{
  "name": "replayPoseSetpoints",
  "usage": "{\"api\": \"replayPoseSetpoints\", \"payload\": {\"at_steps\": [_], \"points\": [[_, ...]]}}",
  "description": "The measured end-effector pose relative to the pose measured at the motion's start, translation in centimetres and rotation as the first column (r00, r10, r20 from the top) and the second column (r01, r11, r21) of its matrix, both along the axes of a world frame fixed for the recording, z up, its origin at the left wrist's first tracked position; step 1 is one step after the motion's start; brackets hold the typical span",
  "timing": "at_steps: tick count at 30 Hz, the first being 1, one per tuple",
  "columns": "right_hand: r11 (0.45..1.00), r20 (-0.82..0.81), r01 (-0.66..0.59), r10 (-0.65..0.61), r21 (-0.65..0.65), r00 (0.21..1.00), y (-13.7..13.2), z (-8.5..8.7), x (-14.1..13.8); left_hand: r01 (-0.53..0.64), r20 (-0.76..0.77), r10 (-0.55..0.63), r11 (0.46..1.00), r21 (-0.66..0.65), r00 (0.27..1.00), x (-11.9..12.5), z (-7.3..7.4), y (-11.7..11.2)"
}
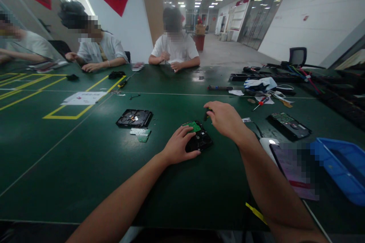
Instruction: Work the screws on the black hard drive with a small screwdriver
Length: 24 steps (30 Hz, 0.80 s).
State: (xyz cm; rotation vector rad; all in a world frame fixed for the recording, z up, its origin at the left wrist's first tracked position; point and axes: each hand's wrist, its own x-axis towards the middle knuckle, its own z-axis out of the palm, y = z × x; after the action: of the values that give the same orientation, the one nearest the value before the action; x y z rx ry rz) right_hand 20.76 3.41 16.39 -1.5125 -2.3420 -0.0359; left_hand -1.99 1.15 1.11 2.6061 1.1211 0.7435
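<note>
The left hand [179, 145] lies flat and gripping on a black hard drive [199, 141], fingers over its near edge, pinning it to the green table [85, 167]. A green circuit board [194, 125] shows on the drive's far corner, just beyond the fingertips. The right hand [225, 118] hovers just past the drive, closed around a dark screwdriver [206, 114] whose handle sticks out by the thumb. Left of the drive, well apart, lies an opened drive case [134, 118] with a small pale green board [140, 133] beside it. To the right rests another hard drive [288, 125], and nearer, a blue tray [342, 167]. Across the table, seated people work with their own hands.
</note>
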Motion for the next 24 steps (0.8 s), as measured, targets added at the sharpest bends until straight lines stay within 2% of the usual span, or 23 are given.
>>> {"api": "replayPoseSetpoints", "payload": {"at_steps": [8,18,24], "points": [[0.991,-0.071,-0.127,0.123,-0.052,0.990,-0.27,0.33,-0.11,-0.001,-0.004,0.001,1.000,0.000,1.000,0.01,0.17,-0.10],[0.991,-0.125,-0.112,0.102,-0.071,0.987,-0.37,0.41,-0.41,-0.003,0.010,0.003,1.000,-0.002,1.000,0.00,0.26,-0.13],[0.992,-0.106,-0.106,0.098,-0.068,0.990,-0.10,0.15,-0.27,-0.006,0.002,0.006,1.000,0.001,1.000,0.04,0.44,-0.27]]}}
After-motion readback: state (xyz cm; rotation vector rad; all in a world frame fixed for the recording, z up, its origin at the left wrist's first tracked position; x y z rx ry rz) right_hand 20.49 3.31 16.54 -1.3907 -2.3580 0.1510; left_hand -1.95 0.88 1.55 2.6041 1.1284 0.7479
